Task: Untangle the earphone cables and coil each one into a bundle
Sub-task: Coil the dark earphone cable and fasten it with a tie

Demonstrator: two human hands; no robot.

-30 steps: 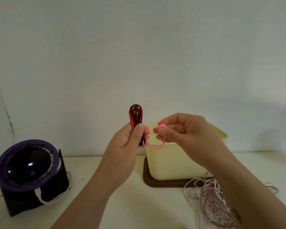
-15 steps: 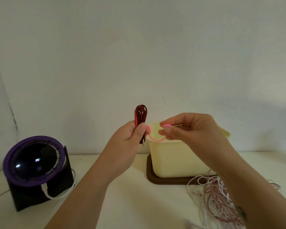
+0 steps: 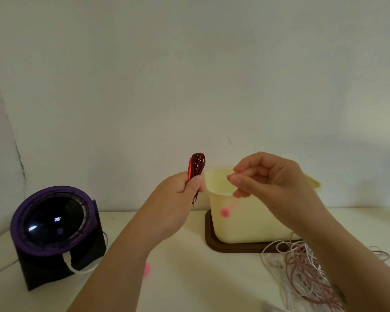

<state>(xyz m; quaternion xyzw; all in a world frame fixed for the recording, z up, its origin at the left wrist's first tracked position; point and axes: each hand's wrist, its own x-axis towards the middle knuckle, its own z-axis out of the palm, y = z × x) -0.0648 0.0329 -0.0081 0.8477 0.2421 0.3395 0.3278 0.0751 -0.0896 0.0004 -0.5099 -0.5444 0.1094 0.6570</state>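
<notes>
My left hand (image 3: 178, 194) grips a coiled dark red braided cable (image 3: 196, 167) upright, its metal plug (image 3: 193, 202) sticking out below the fist. My right hand (image 3: 268, 181) is raised in front of the cream bin, fingers curled, thumb against fingertips. A pink cable tie (image 3: 225, 212) with a ball end dangles, blurred, from under these fingers and is apart from the red coil. A tangle of white and pink earphone cables (image 3: 302, 271) lies on the table at the lower right, partly hidden by my right forearm.
A cream bin (image 3: 252, 226) stands on a dark brown tray (image 3: 223, 246) by the wall. A purple and black round device (image 3: 52, 226) with a white cord sits at the left. A small pink object (image 3: 146, 269) lies on the white table (image 3: 185, 278) beside my left forearm.
The pink tie came away from the red coil and my left thumb and now hangs below my right hand. My right hand lifted slightly and moved right.
</notes>
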